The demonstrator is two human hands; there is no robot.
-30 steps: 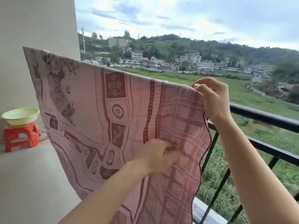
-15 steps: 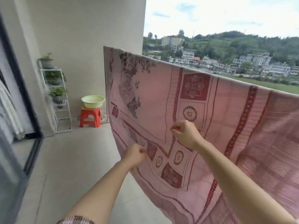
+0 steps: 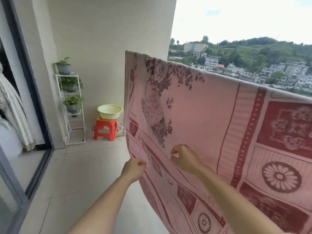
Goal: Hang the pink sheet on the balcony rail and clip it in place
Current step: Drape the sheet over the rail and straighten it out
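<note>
I see the pink sheet (image 3: 202,115), patterned with dark red flowers, bands and squares, hanging spread wide from its top fold, lower part pulled toward me.

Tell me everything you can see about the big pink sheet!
The pink sheet looks like soft woven cloth, pale pink with dark red roses, stripes, squares and round flowers. It hangs spread out, covering whatever holds it up. Its left edge drops straight down near the wall. The left hand pinches that edge low down; the right hand pinches the cloth beside it. No clips show.
</note>
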